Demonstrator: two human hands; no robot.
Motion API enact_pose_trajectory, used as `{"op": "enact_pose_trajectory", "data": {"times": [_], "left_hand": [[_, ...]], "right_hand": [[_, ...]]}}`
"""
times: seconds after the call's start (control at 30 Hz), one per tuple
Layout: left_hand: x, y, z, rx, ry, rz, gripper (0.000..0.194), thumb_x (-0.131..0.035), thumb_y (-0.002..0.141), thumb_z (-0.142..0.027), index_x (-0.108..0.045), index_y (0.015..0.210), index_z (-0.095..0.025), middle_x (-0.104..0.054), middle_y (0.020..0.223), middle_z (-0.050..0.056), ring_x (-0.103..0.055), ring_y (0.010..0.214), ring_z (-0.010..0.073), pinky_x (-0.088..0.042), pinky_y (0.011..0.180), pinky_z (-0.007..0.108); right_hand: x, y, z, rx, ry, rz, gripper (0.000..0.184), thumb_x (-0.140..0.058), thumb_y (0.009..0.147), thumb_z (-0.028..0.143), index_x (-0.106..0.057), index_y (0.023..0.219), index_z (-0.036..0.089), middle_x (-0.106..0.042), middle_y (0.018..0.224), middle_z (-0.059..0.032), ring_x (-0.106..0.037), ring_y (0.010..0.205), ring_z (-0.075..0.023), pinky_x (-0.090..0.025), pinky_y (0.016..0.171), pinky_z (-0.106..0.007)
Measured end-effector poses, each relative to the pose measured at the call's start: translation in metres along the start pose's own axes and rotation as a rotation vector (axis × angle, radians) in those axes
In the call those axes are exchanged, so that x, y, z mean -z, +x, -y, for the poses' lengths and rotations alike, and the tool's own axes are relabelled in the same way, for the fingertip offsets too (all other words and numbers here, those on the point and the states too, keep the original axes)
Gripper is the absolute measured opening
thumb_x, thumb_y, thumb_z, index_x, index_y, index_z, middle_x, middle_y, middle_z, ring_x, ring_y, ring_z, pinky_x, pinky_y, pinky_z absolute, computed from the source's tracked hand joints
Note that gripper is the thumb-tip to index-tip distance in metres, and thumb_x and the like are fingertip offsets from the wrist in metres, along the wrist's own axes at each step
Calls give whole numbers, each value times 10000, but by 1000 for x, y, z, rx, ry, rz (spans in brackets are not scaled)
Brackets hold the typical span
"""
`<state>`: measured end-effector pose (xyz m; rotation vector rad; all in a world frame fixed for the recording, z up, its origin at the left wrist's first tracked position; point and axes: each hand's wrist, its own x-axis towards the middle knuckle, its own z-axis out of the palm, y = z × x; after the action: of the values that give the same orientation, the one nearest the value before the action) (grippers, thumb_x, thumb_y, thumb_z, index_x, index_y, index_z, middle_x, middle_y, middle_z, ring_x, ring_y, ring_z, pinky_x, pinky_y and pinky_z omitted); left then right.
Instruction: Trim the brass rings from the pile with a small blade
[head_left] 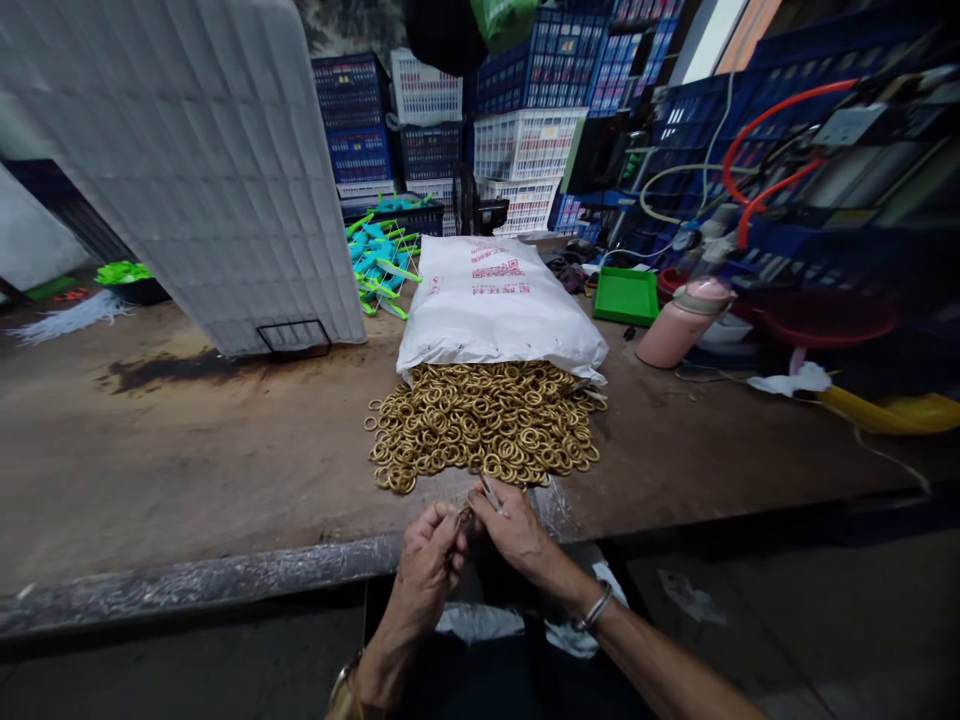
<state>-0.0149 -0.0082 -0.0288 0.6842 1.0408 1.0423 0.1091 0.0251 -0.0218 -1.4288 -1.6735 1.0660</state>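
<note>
My left hand [433,545] pinches a small gold-coloured ring [464,513] at the table's front edge. My right hand [514,525] is closed around a slim, pale, blade-like tool [491,494], and its fingertips meet the ring; the tool's exact kind is too small to make out. Just beyond both hands lies a heap of gold-coloured rings [480,425]. They spread from under the front end of a white woven sack [499,300] with red print, which lies flat on the table.
The brown table [285,460] has a worn front edge. A tall ribbed whitish panel [255,180] stands at left, beside green and turquoise plastic pieces [381,262]. At right are a green tray [625,296] and a pink bottle [681,325]. Stacked crates [525,142] stand behind.
</note>
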Motion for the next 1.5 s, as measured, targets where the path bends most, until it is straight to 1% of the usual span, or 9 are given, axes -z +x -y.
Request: {"op": "enact_pose_trajectory", "data": {"times": [0.1,0.17,0.27,0.53,0.73,1.0,1.17,1.33,1.5], "left_hand": [[-1,0,-3,-10,-25,-29,312,-605,698,-453,-468,726,-174,-466,522,-71,-339,363,25,-196,335,128],[-2,0,-5,-16,-26,-56,321,-619,684,-454,-469,731,-174,-485,534,-67,-354,364,24,-202,335,127],[-3,0,-6,-29,-14,-80,329,-630,672,-455,-475,728,-170,-499,543,-60,-373,369,23,-216,340,128],[-3,-1,-4,-38,79,-149,353,-632,646,-481,-476,704,-171,-491,496,-66,-351,339,24,-217,330,130],[-3,-17,-10,-58,47,-25,296,-616,698,-435,-484,679,-172,-468,480,-66,-342,352,26,-227,344,138],[4,-13,-11,10,-213,28,283,-615,710,-410,-485,735,-160,-584,714,13,-451,477,63,-287,351,147],[7,-11,-8,23,-244,41,221,-615,713,-350,-504,745,-162,-600,715,18,-469,484,73,-281,355,154],[10,-11,-13,113,-329,38,290,-641,675,-295,-536,918,-176,-583,664,-1,-489,491,83,-288,378,154],[16,-4,-8,82,-414,42,185,-656,672,-286,-570,713,-128,-582,712,27,-517,576,99,-325,396,163]], "right_hand": [[1,-3,-5,49,-150,-33,187,-370,809,219,-463,651,183,-486,578,28,-429,543,-99,-320,526,-200],[1,-7,-6,92,-262,21,134,-379,773,154,-492,707,185,-529,625,12,-457,578,-109,-315,549,-205],[1,-12,-4,101,-416,133,202,-386,689,70,-515,793,185,-576,676,-1,-492,618,-121,-298,569,-211],[-1,-13,-4,105,-658,194,272,-383,664,70,-504,883,176,-600,695,-15,-503,604,-135,-240,545,-241],[10,-7,-24,81,-750,120,257,-397,688,90,-495,912,170,-603,710,-30,-518,625,-146,-227,540,-244],[25,22,-19,34,-846,-156,182,-409,762,123,-487,911,194,-611,717,-17,-554,645,-149,-231,549,-249],[25,31,-21,43,-926,-107,210,-454,778,163,-480,980,213,-637,799,-25,-581,714,-161,-245,568,-248],[23,33,-19,30,-989,-57,179,-463,748,141,-493,912,205,-641,759,-26,-584,682,-167,-234,551,-252],[26,34,-16,13,-995,-63,160,-428,767,130,-507,883,206,-648,758,-26,-591,681,-164,-224,534,-255]]}}
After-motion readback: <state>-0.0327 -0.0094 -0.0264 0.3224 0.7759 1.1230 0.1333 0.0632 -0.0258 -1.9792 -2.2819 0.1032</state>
